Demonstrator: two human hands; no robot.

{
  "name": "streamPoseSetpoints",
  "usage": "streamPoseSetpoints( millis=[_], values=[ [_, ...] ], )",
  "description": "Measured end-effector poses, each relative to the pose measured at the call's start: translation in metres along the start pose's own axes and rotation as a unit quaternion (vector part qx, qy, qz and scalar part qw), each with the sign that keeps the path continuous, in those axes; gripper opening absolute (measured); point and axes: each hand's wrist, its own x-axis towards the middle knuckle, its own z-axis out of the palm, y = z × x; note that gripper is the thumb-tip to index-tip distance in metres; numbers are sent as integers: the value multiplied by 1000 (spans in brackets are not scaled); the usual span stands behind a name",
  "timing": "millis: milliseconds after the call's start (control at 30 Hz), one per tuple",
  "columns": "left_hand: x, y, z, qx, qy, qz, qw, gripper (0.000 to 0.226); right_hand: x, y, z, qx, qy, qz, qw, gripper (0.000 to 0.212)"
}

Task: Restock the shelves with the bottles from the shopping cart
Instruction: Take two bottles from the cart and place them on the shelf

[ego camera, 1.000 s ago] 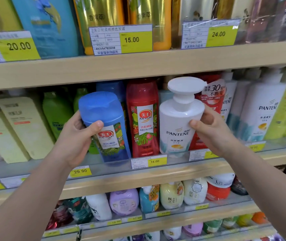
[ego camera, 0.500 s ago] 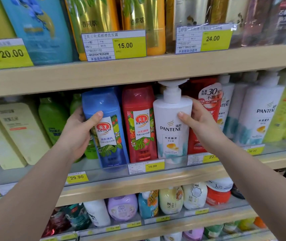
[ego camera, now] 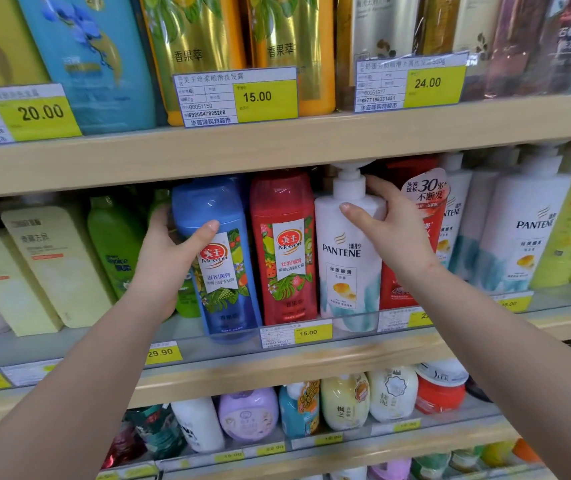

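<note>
Two bare forearms reach up from the lower corners toward the middle wooden shelf (ego camera: 277, 362). The left hand (ego camera: 169, 268) grips the tall blue plastic shampoo bottle with a fruit-patterned label (ego camera: 221, 265), thumb across its front and fingers curled behind its left side; the bottle stands on the shelf behind the clear front rail, slightly tilted. The right hand (ego camera: 391, 230) grips the white pump bottle marked PANTENE (ego camera: 343, 268) at its shoulder, thumb on the front and fingers wrapped round the right side, just below the pump neck. This bottle stands upright on the same shelf. Between the two stands a red plastic bottle with the same fruit label (ego camera: 286, 247), touching both. Behind the right hand stands a red bottle printed 30% (ego camera: 422, 199). Above, a yellow 15.00 price tag (ego camera: 235, 97) fronts the upper shelf.
</note>
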Motion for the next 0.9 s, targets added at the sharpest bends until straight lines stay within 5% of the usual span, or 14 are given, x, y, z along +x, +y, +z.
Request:
streamPoseSetpoints(
  millis=[300,767,900],
  values=[
    [-4,-2,3,141,-7,83,987,104,-1,-13,-2,-92,-8,12,996,70],
    [-19,-3,10,231,50,98,967,98,-25,-25,-25,-4,-86,-1,996,55],
    [-31,-4,24,269,136,134,944,86,-36,-24,-42,47,-98,-31,994,54]
  ],
)
